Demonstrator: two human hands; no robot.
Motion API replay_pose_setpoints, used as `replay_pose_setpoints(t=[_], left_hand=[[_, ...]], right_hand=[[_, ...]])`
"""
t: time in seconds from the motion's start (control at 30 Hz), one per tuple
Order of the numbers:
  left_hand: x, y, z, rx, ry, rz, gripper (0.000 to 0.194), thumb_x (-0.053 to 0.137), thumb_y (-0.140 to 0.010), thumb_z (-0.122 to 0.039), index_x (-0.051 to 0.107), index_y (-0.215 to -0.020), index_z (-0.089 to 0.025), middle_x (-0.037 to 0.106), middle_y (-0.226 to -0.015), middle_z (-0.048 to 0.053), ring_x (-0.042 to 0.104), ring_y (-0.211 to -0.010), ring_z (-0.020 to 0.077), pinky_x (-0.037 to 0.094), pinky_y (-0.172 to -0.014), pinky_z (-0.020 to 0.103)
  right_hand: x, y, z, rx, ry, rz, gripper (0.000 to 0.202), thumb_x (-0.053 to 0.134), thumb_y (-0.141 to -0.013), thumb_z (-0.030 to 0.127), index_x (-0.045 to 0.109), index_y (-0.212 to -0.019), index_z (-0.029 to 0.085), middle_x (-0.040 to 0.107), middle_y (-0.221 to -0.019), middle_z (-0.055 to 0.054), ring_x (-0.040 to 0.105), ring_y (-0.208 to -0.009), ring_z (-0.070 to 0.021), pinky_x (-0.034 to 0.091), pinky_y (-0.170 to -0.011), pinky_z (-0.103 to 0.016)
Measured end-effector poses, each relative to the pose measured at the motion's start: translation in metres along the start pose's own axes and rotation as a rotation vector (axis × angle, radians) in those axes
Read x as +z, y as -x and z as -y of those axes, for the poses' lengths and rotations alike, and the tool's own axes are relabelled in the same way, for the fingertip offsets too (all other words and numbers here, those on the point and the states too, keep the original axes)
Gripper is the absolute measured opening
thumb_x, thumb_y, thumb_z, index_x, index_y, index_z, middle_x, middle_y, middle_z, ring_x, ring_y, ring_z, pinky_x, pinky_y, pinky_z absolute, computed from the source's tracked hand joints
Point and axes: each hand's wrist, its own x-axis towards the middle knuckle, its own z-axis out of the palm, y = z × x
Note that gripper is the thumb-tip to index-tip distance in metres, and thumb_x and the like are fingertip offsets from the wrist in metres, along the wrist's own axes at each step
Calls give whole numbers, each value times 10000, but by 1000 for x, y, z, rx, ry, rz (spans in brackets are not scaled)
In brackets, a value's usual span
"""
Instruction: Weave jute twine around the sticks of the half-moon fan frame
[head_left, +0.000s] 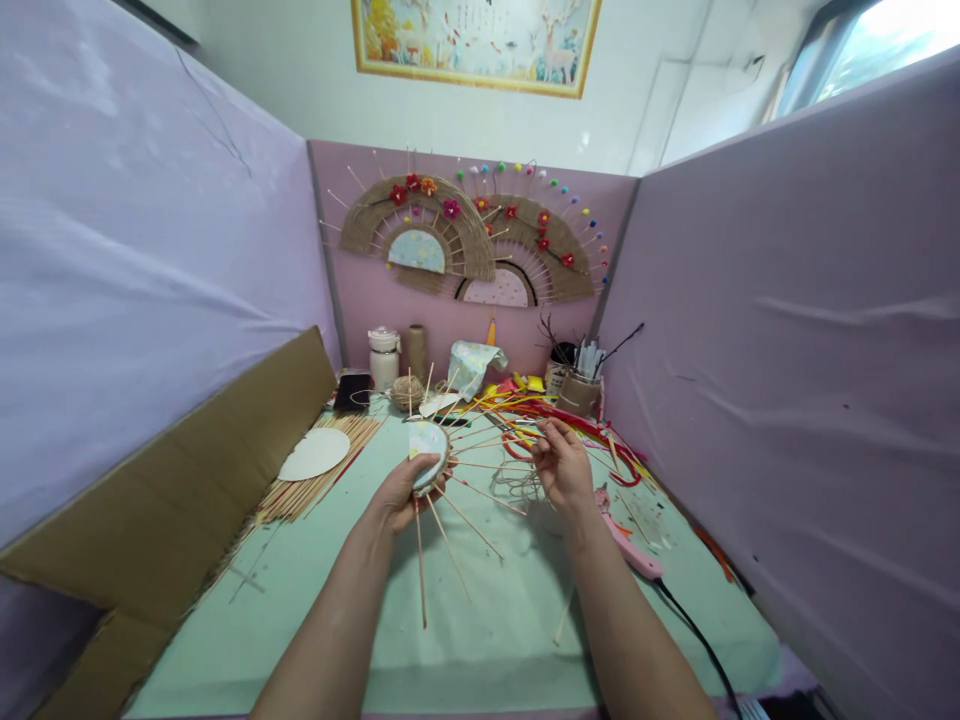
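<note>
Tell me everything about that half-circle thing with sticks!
The half-circle piece has a pale blue face with yellow patches, like fabric, and a brownish curved rim. Thin, wooden-looking sticks fan out from that rim; the piece's straight edge faces left. The left grip holds it over the green tabletop, thumb on the face.

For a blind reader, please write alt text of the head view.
A person's left hand holds a patterned half disc with thin sticks fanning out; the right hand is near their tips, above a green table. Two flower-trimmed fans hang behind.

Lt-blue half-disc (429, 440), ylw patches
</note>
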Motion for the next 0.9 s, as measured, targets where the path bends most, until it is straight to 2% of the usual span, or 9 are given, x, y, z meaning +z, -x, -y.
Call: replay_pose_setpoints(t=[0.13, 0.23, 0.4, 0.5, 0.7, 0.9], left_hand=[[-2, 2, -1, -27, 41, 100, 136, 575, -740, -105, 617, -864, -70, 639, -705, 83, 577, -562, 85, 469, -471, 139], [-1, 7, 2, -31, -18, 179, 183, 604, -735, -128, 617, -911, -79, 654, -748, 90, 592, -589, 96, 464, -475, 150], [10, 16, 17, -109, -201, 319, 271, 628, -751, -308, 634, -867, -63, 668, -695, 126, 610, -539, 143, 448, -437, 197], [15, 17, 25, -165, -253, 386, 291, 632, -730, -322, 646, -839, -53, 681, -704, 147, 628, -554, 172, 478, -487, 238], [13, 13, 26, -66, -235, 351, 262, 660, -671, -261, 648, -830, -52, 690, -759, 149, 612, -559, 146, 460, -484, 209], [13, 16, 24, 1, -245, 362, 373, 716, -591, -215, 588, -922, -100, 684, -814, 124, 596, -548, 134, 446, -442, 197]], right_hand=[[-6, -6, -6, 235, -96, -43, 223, 734, -602, 82, 621, -753, 201, 691, -795, 4, 614, -608, -76, 533, -554, -170], [-6, -7, -12, 313, -111, -2, 221, 710, -618, 49, 627, -761, 195, 701, -815, -12, 660, -712, -100, 555, -607, -165], [-2, -1, -21, 273, -96, 68, 215, 701, -647, 81, 624, -796, 215, 706, -906, -9, 671, -857, -135, 574, -706, -222], [1, 2, -23, 222, -74, 97, 219, 708, -656, 116, 626, -817, 239, 704, -929, -8, 664, -902, -159, 580, -731, -268], [4, 3, -20, 172, -107, 86, 203, 725, -643, 140, 628, -798, 228, 698, -874, 5, 662, -834, -132, 565, -734, -247], [4, 2, -18, 157, -118, 91, 187, 715, -647, 133, 638, -787, 231, 691, -856, 26, 649, -803, -88, 542, -740, -184]])
